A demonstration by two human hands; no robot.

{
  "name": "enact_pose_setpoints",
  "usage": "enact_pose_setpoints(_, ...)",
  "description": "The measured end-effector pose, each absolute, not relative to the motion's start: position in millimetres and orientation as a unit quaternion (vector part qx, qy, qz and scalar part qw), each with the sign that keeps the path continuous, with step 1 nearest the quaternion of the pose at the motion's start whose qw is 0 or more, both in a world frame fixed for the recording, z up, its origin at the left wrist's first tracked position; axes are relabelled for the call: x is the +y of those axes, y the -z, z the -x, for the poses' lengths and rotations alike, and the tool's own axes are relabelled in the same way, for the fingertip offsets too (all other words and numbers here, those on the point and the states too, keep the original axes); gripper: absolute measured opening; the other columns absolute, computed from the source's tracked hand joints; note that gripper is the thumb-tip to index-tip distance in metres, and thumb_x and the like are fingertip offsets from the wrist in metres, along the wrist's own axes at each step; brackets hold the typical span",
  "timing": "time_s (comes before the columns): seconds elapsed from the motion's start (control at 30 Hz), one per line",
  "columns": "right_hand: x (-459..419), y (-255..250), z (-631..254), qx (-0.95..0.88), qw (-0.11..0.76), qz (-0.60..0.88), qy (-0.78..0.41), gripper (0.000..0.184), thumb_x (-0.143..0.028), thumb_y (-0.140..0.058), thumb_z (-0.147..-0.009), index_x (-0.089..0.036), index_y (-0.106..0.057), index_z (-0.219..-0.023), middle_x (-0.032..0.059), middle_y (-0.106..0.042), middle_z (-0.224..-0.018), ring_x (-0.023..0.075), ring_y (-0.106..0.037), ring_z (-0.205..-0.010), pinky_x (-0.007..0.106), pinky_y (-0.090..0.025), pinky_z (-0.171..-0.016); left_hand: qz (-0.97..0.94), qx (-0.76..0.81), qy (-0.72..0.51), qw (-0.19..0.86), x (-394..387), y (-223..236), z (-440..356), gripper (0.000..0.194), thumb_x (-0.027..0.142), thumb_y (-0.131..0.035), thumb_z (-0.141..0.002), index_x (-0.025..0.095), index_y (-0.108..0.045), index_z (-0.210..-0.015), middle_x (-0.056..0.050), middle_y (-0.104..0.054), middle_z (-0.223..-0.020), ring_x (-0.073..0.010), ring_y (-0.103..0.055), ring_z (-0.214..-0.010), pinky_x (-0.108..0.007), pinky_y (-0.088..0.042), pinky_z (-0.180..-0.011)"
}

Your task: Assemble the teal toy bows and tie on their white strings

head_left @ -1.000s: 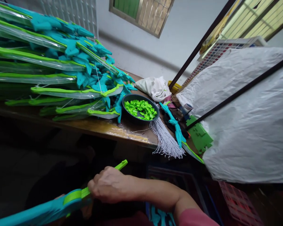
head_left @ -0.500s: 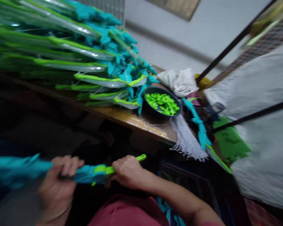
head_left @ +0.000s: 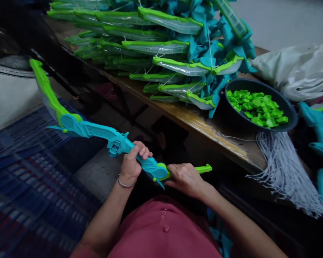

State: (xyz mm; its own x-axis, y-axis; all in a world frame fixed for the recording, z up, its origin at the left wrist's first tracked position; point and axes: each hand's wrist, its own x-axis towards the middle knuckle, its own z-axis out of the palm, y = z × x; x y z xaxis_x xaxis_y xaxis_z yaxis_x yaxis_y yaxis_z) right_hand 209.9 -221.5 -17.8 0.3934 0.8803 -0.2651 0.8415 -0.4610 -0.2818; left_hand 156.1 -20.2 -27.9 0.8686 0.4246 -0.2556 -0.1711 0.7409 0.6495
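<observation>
A toy bow (head_left: 99, 129) with a teal plastic body and bright green limbs is held across the front of my body. My left hand (head_left: 134, 162) is wrapped round the teal body, right of its hexagonal socket. Farther right, my right hand (head_left: 185, 178) grips the green limb just past the round joint; its tip sticks out beyond my fist. The other green limb (head_left: 48, 94) points up to the left. No string shows on this bow. Similar bows (head_left: 174, 66), several with white strings, lie stacked on the wooden table (head_left: 183, 116).
Right of the stack stands a dark bowl (head_left: 292, 118) of small green plastic pieces (head_left: 261, 107). A bundle of white strings (head_left: 288, 168) hangs over the table edge. A teal part (head_left: 321, 143) lies farther right, near a white bag (head_left: 309, 71). Blue crates (head_left: 37, 190) stand at lower left.
The view has swung left, bringing the bow's far limb and the blue crates into sight. Both hands keep their hold on the bow.
</observation>
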Motion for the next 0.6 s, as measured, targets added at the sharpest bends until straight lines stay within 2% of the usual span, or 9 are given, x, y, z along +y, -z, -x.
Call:
enact_pose_setpoints(0.2,-218,19,-209,-0.525,0.066,0.829,-0.183,0.032,-0.043,-0.075,-0.091,-0.015,-0.06,-0.097,0.0063,-0.072,-0.09,0.0215,-0.068,-0.077,0.032,-0.026,-0.059,-0.319,0.196,-0.172,0.911,-16,31,-153,0.041,0.031,-0.087,-0.071,0.018,-0.05,-0.062,0.009,-0.043,-0.053,-0.0061,-0.044,-0.047,-0.024,-0.053,-0.058)
enact_pose_setpoints(0.27,-218,20,-204,-0.52,0.066,0.832,-0.181,0.034,-0.047,-0.073,-0.092,-0.016,-0.06,-0.099,0.0061,-0.073,-0.092,0.0213,-0.068,-0.078,0.032,-0.027,-0.059,-0.314,0.19,-0.176,0.914,-13,31,-149,0.033,0.036,-0.089,-0.069,0.018,-0.062,-0.072,0.009,-0.046,-0.054,-0.0069,-0.046,-0.049,-0.024,-0.055,-0.06)
enact_pose_setpoints(0.33,-220,22,-200,-0.513,0.062,0.837,-0.181,0.039,-0.053,-0.071,-0.092,-0.016,-0.06,-0.101,0.0051,-0.073,-0.095,0.0208,-0.069,-0.081,0.032,-0.029,-0.059,-0.31,0.193,-0.192,0.911,-11,33,-143,0.042,0.043,-0.09,-0.067,0.017,-0.071,-0.094,0.006,-0.057,-0.063,-0.0097,-0.055,-0.058,-0.026,-0.059,-0.066)
enact_pose_setpoints(0.4,-225,27,-197,-0.505,0.052,0.842,-0.181,0.044,-0.059,-0.068,-0.092,-0.017,-0.06,-0.103,0.0039,-0.073,-0.097,0.0203,-0.069,-0.083,0.032,-0.031,-0.059,-0.307,0.213,-0.206,0.904,-9,37,-140,0.056,0.047,-0.089,-0.065,0.016,-0.072,-0.108,0.001,-0.069,-0.083,-0.0157,-0.065,-0.078,-0.032,-0.062,-0.08)
enact_pose_setpoints(0.47,-234,34,-194,-0.493,0.041,0.85,-0.18,0.048,-0.063,-0.065,-0.092,-0.017,-0.06,-0.104,0.0034,-0.073,-0.097,0.0201,-0.069,-0.084,0.033,-0.032,-0.058,-0.311,0.228,-0.21,0.898,-8,42,-137,0.053,0.048,-0.082,-0.073,0.02,-0.071,-0.117,-0.002,-0.074,-0.104,-0.022,-0.067,-0.099,-0.041,-0.061,-0.093)
enact_pose_setpoints(0.53,-245,40,-190,-0.483,0.031,0.856,-0.18,0.051,-0.066,-0.063,-0.092,-0.016,-0.06,-0.103,0.0038,-0.073,-0.095,0.0201,-0.069,-0.082,0.033,-0.032,-0.058,-0.321,0.235,-0.198,0.896,-7,46,-135,0.05,0.051,-0.073,-0.079,0.024,-0.07,-0.121,-0.003,-0.074,-0.118,-0.0276,-0.062,-0.117,-0.052,-0.053,-0.107)
enact_pose_setpoints(0.6,-257,43,-185,-0.475,0.032,0.86,-0.184,0.053,-0.068,-0.063,-0.091,-0.016,-0.061,-0.101,0.0048,-0.073,-0.092,0.0203,-0.068,-0.079,0.032,-0.033,-0.058,-0.332,0.243,-0.17,0.896,-5,47,-135,0.055,0.058,-0.069,-0.079,0.027,-0.069,-0.124,-0.004,-0.073,-0.124,-0.0345,-0.057,-0.127,-0.065,-0.037,-0.117)
